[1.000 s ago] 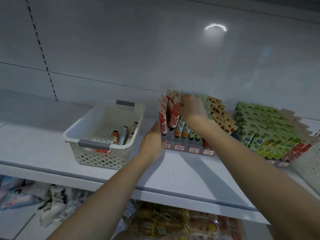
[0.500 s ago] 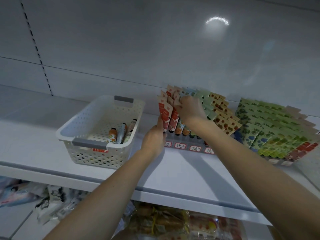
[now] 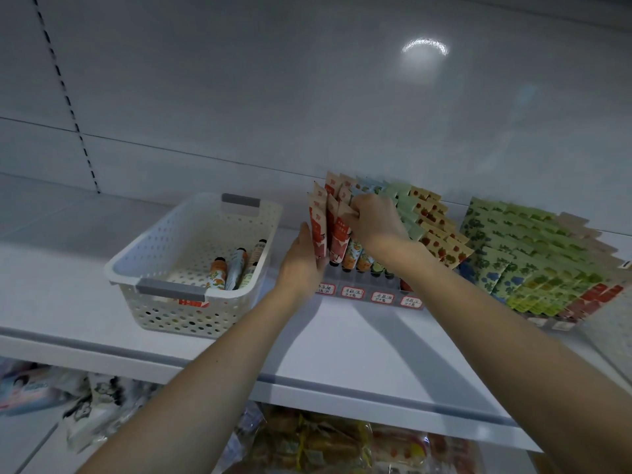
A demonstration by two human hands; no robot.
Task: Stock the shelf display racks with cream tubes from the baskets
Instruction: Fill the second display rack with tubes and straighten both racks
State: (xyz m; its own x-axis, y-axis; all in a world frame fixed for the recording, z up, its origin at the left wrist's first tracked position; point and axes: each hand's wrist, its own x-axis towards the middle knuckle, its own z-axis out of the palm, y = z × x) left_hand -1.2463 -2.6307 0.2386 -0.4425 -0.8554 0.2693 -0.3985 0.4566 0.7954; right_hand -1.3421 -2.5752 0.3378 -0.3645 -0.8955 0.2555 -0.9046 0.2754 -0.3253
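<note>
Basket (image 3: 191,268) nearer shelf (image 3: 359,340) edge than before

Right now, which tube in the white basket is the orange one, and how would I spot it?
Start at the white perforated plastic basket with grey handles on the left of the white shelf. A few loose tubes lie against its right inner wall. The short orange-patterned cream tube with a black cap is the leftmost, beside a pale grey-blue tube; only it is bright orange.
</note>
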